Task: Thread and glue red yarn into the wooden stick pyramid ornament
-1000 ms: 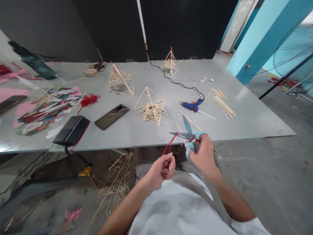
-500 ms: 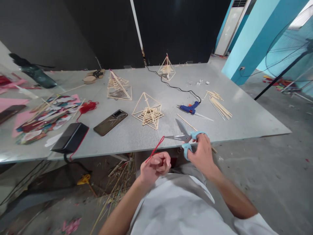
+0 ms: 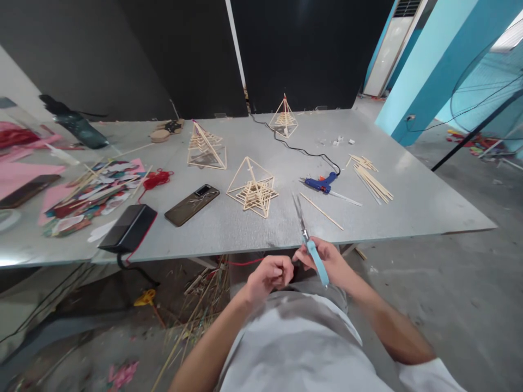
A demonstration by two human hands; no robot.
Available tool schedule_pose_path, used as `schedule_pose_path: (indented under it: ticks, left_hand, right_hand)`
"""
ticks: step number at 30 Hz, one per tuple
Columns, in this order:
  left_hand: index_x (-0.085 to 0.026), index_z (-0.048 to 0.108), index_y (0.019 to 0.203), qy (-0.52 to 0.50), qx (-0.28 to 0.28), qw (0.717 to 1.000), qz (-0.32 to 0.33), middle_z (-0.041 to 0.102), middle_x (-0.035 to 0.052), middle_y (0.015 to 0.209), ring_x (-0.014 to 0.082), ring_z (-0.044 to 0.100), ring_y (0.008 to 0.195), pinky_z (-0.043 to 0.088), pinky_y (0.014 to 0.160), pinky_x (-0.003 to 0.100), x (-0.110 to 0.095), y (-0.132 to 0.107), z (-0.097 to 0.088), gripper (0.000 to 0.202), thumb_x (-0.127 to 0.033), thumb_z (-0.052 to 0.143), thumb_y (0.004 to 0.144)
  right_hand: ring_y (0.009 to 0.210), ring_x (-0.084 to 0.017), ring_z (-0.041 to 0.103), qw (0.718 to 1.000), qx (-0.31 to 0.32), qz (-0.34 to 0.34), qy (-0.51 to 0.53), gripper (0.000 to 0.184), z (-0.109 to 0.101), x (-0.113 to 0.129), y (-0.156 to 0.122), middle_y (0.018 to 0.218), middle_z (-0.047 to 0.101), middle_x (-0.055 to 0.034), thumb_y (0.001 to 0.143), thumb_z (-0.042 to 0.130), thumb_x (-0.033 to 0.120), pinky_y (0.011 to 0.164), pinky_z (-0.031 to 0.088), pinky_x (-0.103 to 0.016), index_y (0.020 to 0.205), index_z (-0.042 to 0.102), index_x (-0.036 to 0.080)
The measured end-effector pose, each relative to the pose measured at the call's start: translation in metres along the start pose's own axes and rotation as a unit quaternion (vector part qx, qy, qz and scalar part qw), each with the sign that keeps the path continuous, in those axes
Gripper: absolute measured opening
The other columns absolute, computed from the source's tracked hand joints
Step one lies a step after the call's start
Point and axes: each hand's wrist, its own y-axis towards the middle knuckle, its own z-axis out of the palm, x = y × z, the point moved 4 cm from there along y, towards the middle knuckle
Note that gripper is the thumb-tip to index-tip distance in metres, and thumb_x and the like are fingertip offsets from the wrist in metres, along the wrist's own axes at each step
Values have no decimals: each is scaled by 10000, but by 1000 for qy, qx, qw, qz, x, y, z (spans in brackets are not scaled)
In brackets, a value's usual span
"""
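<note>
My left hand (image 3: 271, 275) is closed just off the table's front edge, with red yarn (image 3: 245, 263) running out of it to the left. Beside it, my right hand (image 3: 327, 260) grips scissors (image 3: 314, 251) with light blue handles. Their blades point up and away over the tabletop and look almost together. The fingertips of both hands are close to each other; whether yarn passes between them I cannot make out. Beyond the hands stands a pyramid frame of thin wooden sticks (image 3: 254, 190), and a single stick (image 3: 321, 211) lies right of the blades.
A blue glue gun (image 3: 321, 183) with a black cord lies behind the loose stick, near a bundle of sticks (image 3: 373, 182). Two more stick pyramids (image 3: 207, 148) stand farther back. A phone (image 3: 192, 205), a black box (image 3: 128, 228), red yarn (image 3: 156, 178) and paper scraps occupy the left.
My right hand has turned the scissors from pointing left to pointing away, and the blades have come together. The red loop above my left hand has dropped from sight. My hands are closer together.
</note>
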Motion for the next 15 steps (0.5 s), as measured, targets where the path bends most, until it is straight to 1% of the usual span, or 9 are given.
schedule_pose_path:
  ticks: [2,4,6,8,10,11,13,14,15]
  left_hand:
    - [-149,660,652,56,39,998,-10,467,-11,549,120,341,539,225,570,282,-2,-3,8,241,-381,677,717]
    - [-141,702,685,101,77,991,-29,552,7,600,134,415,588,270,603,280,-4,-9,17,142,-278,703,722]
    - [-156,706,710,171,103,978,-57,550,-10,607,136,415,595,282,602,274,-4,-14,26,67,-197,662,739]
    - [-175,712,750,262,126,953,-91,523,-31,598,133,397,570,275,571,267,-1,-18,33,111,-161,602,765]
    - [-194,730,798,341,153,921,-106,556,-36,616,134,426,559,291,555,259,3,-20,41,163,-155,572,796]
    - [-201,739,810,367,157,911,-101,592,-32,636,136,450,562,302,555,257,4,-21,44,173,-153,573,803]
    - [-217,748,794,403,148,899,-88,657,-21,679,142,487,574,314,560,256,8,-22,47,174,-149,588,802]
    - [-227,751,776,406,139,899,-89,669,-18,683,145,490,571,310,559,259,10,-23,48,167,-150,604,797]
    - [-235,753,752,389,125,908,-96,669,-18,673,148,484,562,300,554,264,13,-23,48,151,-152,632,785]
  right_hand:
    - [698,-149,574,994,74,57,57,544,9,-1,-1,815,671,4,738,913,633,697,484,-309,893,599,216]
    - [679,-133,567,988,114,78,70,555,14,-3,-1,778,657,22,706,945,624,675,473,-287,887,631,203]
    - [699,-128,592,985,130,79,75,562,17,-4,-1,800,682,20,680,972,605,679,477,-272,883,646,194]
    - [768,-140,647,983,138,79,90,576,19,-5,1,895,741,-11,665,987,589,727,513,-279,896,639,193]
    - [831,-157,686,979,161,88,92,570,23,-6,3,967,776,-43,689,973,593,778,538,-297,911,635,192]
    - [833,-160,692,976,180,96,82,566,25,-7,4,968,783,-49,692,971,591,780,541,-300,911,637,190]
    - [794,-153,686,968,220,114,46,562,29,-11,5,936,784,-41,669,988,563,741,531,-286,915,654,183]
    - [773,-149,678,964,236,123,27,559,31,-14,5,922,782,-35,655,998,541,717,523,-278,921,666,179]
    - [759,-146,671,960,247,130,11,554,32,-16,5,914,780,-31,642,1006,517,700,516,-272,927,676,175]
